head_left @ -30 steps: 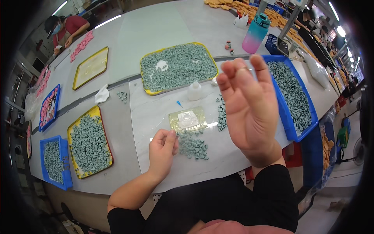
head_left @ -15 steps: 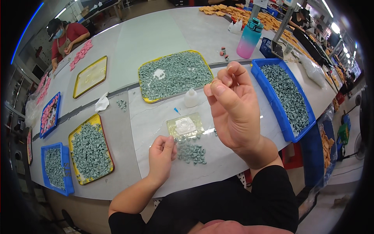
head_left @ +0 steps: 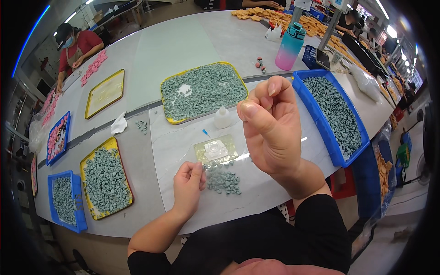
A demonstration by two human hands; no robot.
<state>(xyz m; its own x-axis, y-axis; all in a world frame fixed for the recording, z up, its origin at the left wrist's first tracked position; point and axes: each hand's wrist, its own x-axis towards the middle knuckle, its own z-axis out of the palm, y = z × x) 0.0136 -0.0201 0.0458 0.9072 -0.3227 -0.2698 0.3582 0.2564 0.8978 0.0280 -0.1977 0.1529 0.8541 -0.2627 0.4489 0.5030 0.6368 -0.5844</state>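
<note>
My left hand (head_left: 189,185) rests low over the table with its fingers curled and pinched together, beside a loose pile of small grey-green pieces (head_left: 223,180). Raised high on the right, my right hand (head_left: 272,128) pinches thumb against fingertips; whatever lies between them is too small to make out. Between the hands and a little farther off lies a clear yellowish slab (head_left: 200,153), with a white square and a round clear piece on it. Behind it stand a white squeeze bottle (head_left: 223,119) and, lying apart, a small blue dispensing tip (head_left: 206,133).
A yellow-rimmed tray (head_left: 185,89) of grey-green pieces lies ahead. Blue bins hold more at right (head_left: 316,117) and far left (head_left: 79,206), beside another yellow-rimmed tray (head_left: 87,190). A teal-pink drink bottle (head_left: 289,48) stands behind. One person (head_left: 75,50) sits across the table, far left.
My right hand has shifted slightly left and down, its fingers curled a bit more. The left hand stays nearly still. The whole view has moved a little.
</note>
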